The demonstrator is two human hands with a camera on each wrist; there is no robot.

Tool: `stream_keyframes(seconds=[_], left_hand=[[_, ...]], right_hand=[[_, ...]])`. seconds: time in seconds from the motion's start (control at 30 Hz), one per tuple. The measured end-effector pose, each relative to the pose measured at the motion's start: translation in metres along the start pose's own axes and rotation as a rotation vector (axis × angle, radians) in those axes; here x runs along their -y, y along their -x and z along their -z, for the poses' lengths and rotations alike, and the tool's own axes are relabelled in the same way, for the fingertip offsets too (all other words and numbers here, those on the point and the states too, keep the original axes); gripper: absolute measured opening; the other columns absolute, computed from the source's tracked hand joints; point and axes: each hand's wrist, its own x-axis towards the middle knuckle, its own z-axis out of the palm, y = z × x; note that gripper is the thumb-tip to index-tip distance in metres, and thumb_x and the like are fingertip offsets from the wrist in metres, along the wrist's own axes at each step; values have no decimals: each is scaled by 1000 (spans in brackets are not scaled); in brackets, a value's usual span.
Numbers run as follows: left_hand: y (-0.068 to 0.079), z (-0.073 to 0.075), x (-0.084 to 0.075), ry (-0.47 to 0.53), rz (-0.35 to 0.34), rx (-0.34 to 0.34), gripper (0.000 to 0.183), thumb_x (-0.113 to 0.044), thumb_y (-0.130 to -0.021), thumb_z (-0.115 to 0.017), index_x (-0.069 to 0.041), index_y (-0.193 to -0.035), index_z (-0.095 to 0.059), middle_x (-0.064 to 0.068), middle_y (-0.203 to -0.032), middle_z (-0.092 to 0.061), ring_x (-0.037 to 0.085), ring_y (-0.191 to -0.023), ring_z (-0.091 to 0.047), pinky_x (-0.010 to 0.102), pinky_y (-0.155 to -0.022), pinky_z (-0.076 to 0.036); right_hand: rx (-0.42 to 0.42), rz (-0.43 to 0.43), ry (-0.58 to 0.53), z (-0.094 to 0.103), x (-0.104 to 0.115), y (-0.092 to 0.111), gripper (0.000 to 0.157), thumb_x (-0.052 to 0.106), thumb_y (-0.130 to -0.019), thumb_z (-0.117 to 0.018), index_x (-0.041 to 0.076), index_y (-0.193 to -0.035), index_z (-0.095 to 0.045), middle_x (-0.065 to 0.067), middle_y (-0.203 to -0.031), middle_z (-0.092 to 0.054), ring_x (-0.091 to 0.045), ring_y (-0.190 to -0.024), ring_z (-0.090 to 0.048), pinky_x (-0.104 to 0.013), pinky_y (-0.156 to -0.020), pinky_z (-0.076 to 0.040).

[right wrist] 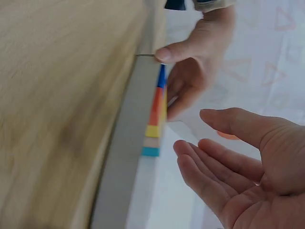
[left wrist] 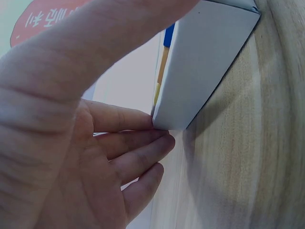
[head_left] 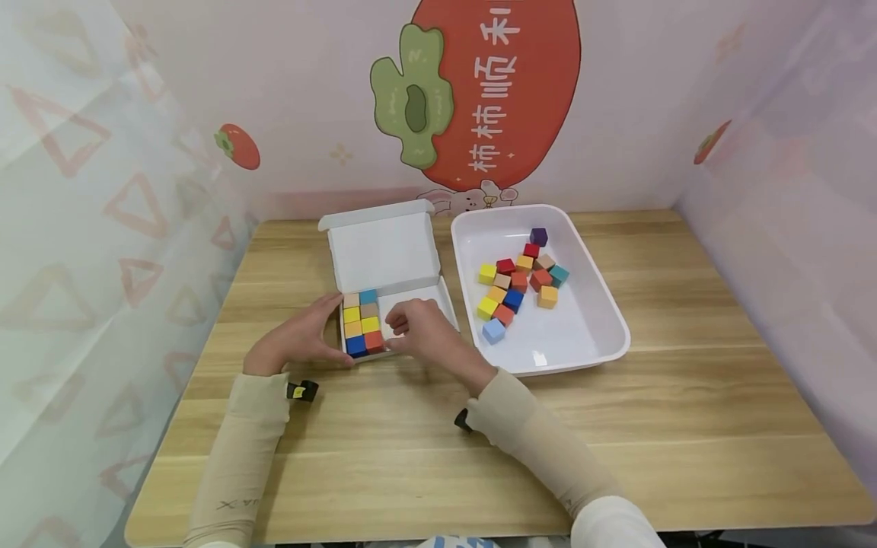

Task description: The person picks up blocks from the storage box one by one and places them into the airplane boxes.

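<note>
An open white cardboard box (head_left: pixel 419 292) lies on the table with its lid (head_left: pixel 385 251) folded back. Two columns of small coloured cubes (head_left: pixel 361 324) fill its left part. My left hand (head_left: pixel 298 335) holds the box's left side, thumb at the near corner and index fingertip at the far one; the left wrist view shows the box's white side wall (left wrist: pixel 202 67) between them. Over the box's right part hovers my right hand (head_left: pixel 435 339). In the right wrist view its thumb and loosely bent fingers (right wrist: pixel 221 164) stand apart with nothing between them.
Right of the box stands a white plastic tray (head_left: pixel 582 335). Loose cubes in many colours lie in its middle, among them a light blue cube (head_left: pixel 494 331) at the near side and a purple cube (head_left: pixel 539 237) at the back. A printed wall (head_left: pixel 308 91) rises behind the wooden table (head_left: pixel 411 472).
</note>
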Motion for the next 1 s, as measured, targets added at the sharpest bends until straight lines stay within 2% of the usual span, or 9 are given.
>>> stream_keyframes(seconds=[0.13,0.23,0.47,0.7,0.83,1.0], left_hand=[[2,2,-1,-9,-8,-1,132,-52,-74,-95,3,-166,-18,27,-173,-20,48,-158,-26,65,-128,-27],[3,3,-1,-15,-18,-6,132,-52,-75,-95,4,-166,-18,28,-173,-21,49,-158,-26,65,-128,-28],[5,2,2,-18,-51,-22,129,-51,-74,-95,2,-165,-21,27,-171,-27,48,-156,-30,66,-126,-31],[5,0,1,-16,-62,-32,129,-51,-74,-96,2,-165,-23,26,-170,-29,47,-156,-31,66,-125,-33],[4,0,1,-29,-60,-22,130,-52,-74,-95,4,-165,-20,28,-171,-26,49,-156,-29,66,-126,-31],[5,1,0,-28,-55,-19,131,-51,-75,-95,5,-165,-19,29,-171,-24,50,-157,-28,66,-127,-30]], right_hand=[[-13,3,11,21,-1,19,34,15,-94,-82,3,-124,-74,-14,-123,-77,-25,-111,-75,-38,-98,-63],[-34,-35,16,37,-5,33,35,18,-94,-82,6,-126,-74,-11,-122,-76,-26,-112,-74,-38,-98,-63],[-133,-79,76,78,-25,61,38,15,-94,-82,5,-129,-74,-12,-123,-77,-26,-112,-75,-42,-99,-63],[-204,-157,123,120,-59,82,38,10,-93,-81,2,-129,-73,-18,-124,-76,-32,-112,-74,-48,-98,-63],[-212,-224,180,142,-83,92,38,10,-94,-80,0,-131,-72,-21,-126,-74,-36,-115,-72,-51,-100,-62],[-205,-269,266,162,-112,97,38,10,-96,-78,-3,-130,-70,-26,-129,-72,-42,-118,-70,-56,-101,-60]])
